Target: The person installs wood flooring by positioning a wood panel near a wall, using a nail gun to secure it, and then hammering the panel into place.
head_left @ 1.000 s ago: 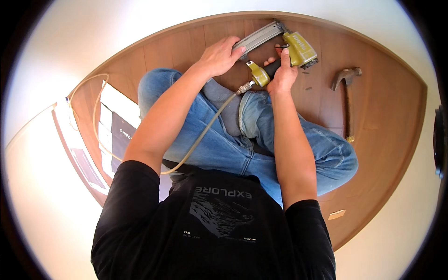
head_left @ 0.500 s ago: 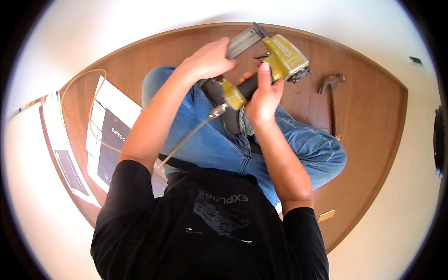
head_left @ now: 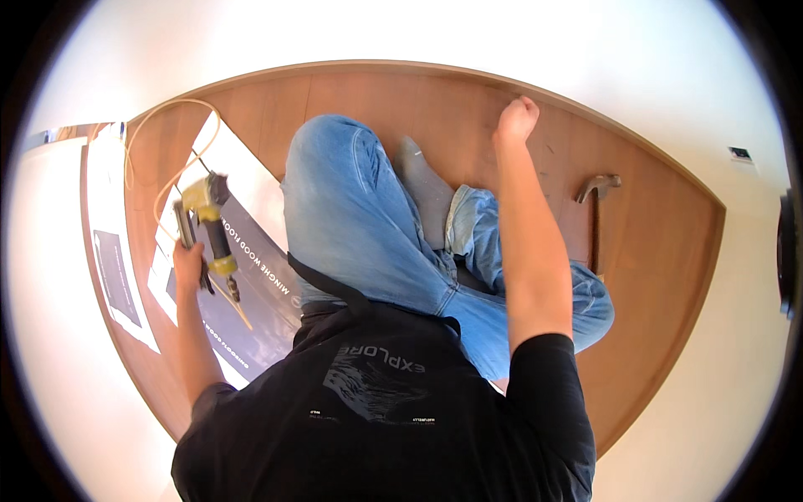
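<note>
On my left, a yellow-green nail gun (head_left: 219, 238) with a black grip is held out over the printed sheet. My left hand (head_left: 187, 261) is closed around its grey magazine, and the gun's grip hangs beside my fingers. An air hose (head_left: 234, 308) runs from the metal fitting at the handle's end. Far from it, my right hand (head_left: 516, 122) is curled closed above the floorboards, close to the wooden skirting strip (head_left: 477, 77). What its fingers hold, if anything, is hidden.
A claw hammer (head_left: 597, 213) lies on the brown wood floor (head_left: 661, 276) to the right of my bent knee. White-and-dark printed sheets (head_left: 251, 276) cover floor on the left, with a loop of hose (head_left: 159, 109) across them. White walls surround the floor.
The nail gun has gone from above my lap to the far left in my left hand. My right hand has let go of it and moved forward toward the skirting.
</note>
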`<state>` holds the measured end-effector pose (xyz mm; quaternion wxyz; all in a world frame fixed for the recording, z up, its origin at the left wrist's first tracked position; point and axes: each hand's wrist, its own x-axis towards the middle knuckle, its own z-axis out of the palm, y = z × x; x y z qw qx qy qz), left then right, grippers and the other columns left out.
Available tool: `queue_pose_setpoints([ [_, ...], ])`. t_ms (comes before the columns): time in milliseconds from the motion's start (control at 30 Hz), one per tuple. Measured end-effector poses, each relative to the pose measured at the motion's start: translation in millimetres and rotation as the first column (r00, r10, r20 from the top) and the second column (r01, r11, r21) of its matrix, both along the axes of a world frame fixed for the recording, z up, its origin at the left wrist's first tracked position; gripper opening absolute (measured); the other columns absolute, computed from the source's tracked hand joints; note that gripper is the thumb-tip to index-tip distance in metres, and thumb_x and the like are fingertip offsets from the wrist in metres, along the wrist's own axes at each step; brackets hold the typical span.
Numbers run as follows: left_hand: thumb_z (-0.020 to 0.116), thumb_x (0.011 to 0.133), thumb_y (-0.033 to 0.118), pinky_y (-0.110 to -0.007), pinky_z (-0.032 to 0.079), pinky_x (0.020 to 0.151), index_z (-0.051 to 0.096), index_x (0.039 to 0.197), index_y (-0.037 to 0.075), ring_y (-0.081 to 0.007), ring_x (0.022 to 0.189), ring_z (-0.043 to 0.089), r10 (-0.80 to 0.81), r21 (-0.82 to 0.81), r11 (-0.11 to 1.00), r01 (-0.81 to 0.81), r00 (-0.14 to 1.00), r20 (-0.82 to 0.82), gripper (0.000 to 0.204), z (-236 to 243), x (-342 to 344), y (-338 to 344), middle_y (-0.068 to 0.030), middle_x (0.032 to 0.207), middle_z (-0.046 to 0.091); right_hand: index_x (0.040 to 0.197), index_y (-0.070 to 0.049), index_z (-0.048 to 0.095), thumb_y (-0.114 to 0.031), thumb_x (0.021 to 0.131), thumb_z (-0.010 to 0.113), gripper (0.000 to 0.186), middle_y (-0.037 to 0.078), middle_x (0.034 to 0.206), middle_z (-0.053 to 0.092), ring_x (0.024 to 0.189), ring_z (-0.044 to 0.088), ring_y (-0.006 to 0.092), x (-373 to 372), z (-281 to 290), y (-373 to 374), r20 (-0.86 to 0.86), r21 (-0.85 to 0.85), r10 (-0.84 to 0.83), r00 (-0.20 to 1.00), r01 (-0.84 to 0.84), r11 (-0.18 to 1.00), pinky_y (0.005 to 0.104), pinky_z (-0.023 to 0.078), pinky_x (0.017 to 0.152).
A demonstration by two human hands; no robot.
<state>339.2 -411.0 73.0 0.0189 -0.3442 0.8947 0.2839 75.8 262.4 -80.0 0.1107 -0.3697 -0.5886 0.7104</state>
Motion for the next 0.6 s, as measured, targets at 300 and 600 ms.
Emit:
queue_pose_setpoints([
  [300, 0.071, 0.090, 0.022, -0.038, 0.050, 0.054, 0.062, 0.096, -0.003, -0.0221, 0.059, 0.061, 0.736, 0.266, 0.660, -0.703, 0.676, -0.039, 0.027, -120, 227, -81, -0.0098, 0.078, 0.063, 0.116, 0.004, 0.065, -0.009, 0.093, 0.058, 0.026, 0.022, 0.121, 0.067, 0.113, 0.064, 0.0308, -15, -45, -74, 0.055, 0.262, 0.263, 0.963, -0.268, 0.927, 0.0395, 0.050, 0.100],
  [600, 0.074, 0.089, 0.025, -0.045, 0.058, 0.077, 0.069, 0.114, -0.007, -0.0268, 0.082, 0.069, 0.865, 0.425, 0.390, -0.817, 0.483, 0.136, 0.041, -182, 347, -110, -0.0121, 0.100, 0.072, 0.124, -0.006, 0.072, -0.025, 0.098, 0.068, 0.033, 0.018, 0.117, 0.076, 0.109, 0.073, 0.0320, 83, 27, 128, 0.470, 0.701, 0.338, 0.815, -0.578, 0.418, 0.0410, 0.056, 0.094],
])
